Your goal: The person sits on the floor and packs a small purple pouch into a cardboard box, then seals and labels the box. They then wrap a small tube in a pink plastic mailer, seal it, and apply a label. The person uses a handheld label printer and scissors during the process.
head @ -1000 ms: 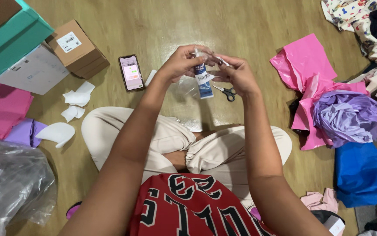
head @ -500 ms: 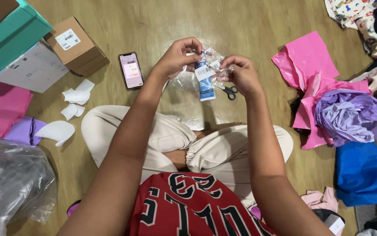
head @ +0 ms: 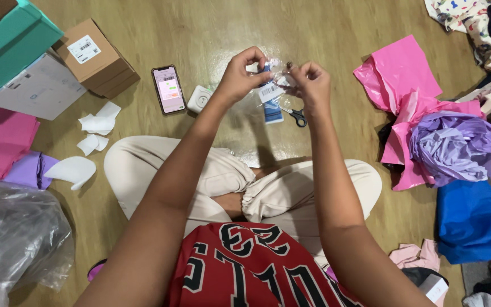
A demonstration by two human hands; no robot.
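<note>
Wooden floor. Upper left: teal box, cardboard box, phone. Centre: scissors. Left: white paper scraps, clear plastic bag. Right: pink, purple, blue mailer bags.

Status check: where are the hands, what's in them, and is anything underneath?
Left hand and right hand both pinching the clear plastic wrapper around a blue tube. Held above floor. Scissors lying directly below; phone off to the left.

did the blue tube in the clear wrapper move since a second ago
Yes. The blue tube, pinched by the left hand and right hand, has risen slightly, further from the scissors on the floor.
</note>
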